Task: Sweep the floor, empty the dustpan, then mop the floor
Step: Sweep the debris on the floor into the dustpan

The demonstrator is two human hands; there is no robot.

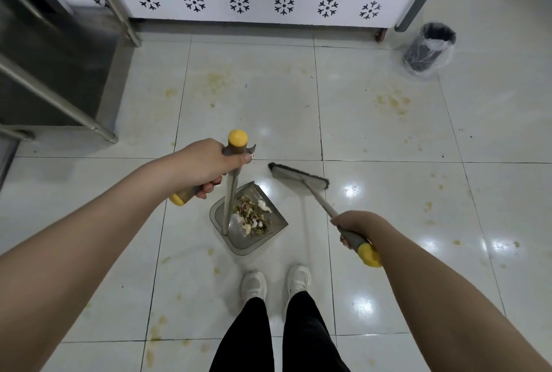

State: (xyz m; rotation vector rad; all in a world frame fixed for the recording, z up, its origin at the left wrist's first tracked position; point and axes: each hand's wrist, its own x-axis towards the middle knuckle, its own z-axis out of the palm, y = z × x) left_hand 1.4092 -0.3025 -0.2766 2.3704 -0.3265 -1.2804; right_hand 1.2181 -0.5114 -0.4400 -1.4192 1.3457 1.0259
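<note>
Even, fairly bright overhead light, white glare patches on floor (352, 189) from 3 to 5 o'clock, faint soft shadows, fisheye bowing at edges, centre sharp.

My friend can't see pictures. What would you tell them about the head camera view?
A person stands on a stained tile floor, holding a long-handled dustpan of scraps on their left and a broom on their right. A lined bin stands ahead to the right.
</note>
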